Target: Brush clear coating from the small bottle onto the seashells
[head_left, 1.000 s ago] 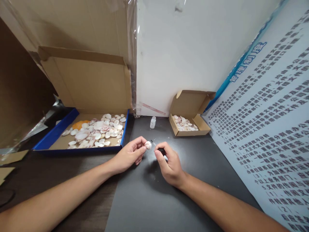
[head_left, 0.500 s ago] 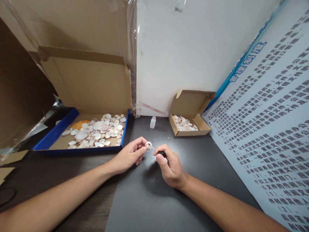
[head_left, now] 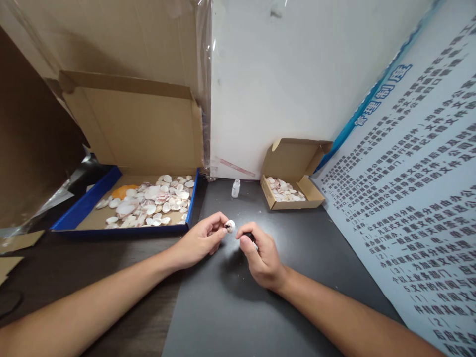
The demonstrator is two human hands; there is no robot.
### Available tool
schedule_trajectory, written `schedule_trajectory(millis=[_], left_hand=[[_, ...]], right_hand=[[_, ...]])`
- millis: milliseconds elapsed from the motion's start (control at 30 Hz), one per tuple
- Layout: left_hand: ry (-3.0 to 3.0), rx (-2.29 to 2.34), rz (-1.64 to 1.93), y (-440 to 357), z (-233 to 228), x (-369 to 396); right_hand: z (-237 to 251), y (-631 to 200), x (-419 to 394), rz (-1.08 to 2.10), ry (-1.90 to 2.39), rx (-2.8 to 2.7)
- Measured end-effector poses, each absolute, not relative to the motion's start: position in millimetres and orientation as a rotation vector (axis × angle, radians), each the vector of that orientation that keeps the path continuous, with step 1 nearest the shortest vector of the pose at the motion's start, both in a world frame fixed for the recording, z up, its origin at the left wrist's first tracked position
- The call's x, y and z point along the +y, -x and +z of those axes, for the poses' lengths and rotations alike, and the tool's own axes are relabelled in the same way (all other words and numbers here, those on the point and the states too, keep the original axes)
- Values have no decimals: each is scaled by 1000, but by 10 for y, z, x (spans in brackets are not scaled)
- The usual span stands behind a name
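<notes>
Over the dark mat, my left hand (head_left: pixel 203 237) pinches a small round seashell (head_left: pixel 229 226) between thumb and fingertips. The shell is whitish with dark brown marks. A short gap to the right of it, my right hand (head_left: pixel 262 255) is curled round a small black object (head_left: pixel 248 237). Most of that object is hidden by the fingers; a pale bit shows beneath it, and its kind is unclear. Behind both hands a small white bottle (head_left: pixel 235 189) stands upright on the table.
At left lies an open blue-sided cardboard box (head_left: pixel 122 228) with many shells. A smaller open cardboard box (head_left: pixel 297 204), also holding shells, sits at back right. A white panel (head_left: pixel 267 99) rises behind, and a printed board (head_left: pixel 390 198) leans along the right.
The shell has turned slightly in my left fingers and shows a darker mark. A pale streak between the shell and my right hand no longer shows. Both hands stay nearly in place.
</notes>
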State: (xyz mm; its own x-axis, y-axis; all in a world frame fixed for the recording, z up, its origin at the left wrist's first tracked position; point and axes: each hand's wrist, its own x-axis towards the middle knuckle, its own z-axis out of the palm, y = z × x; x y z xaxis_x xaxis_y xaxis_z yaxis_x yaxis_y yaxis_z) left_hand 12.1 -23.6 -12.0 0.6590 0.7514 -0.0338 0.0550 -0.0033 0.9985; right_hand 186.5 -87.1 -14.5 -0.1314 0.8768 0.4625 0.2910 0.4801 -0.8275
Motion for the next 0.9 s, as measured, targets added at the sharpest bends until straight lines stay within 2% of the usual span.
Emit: schedule_trajectory(millis=[600, 800, 900], left_hand=[[-1504, 708, 621, -122, -119, -237], [-1503, 706, 624, -123, -138, -240], [-1504, 702, 626, -113, -153, -236]], right_hand=[[-171, -1863, -874, 739, 964, -1652], [-170, -1860, -865, 694, 1089, -1603], [-209, -1872, -870, 766, 1024, -1599]])
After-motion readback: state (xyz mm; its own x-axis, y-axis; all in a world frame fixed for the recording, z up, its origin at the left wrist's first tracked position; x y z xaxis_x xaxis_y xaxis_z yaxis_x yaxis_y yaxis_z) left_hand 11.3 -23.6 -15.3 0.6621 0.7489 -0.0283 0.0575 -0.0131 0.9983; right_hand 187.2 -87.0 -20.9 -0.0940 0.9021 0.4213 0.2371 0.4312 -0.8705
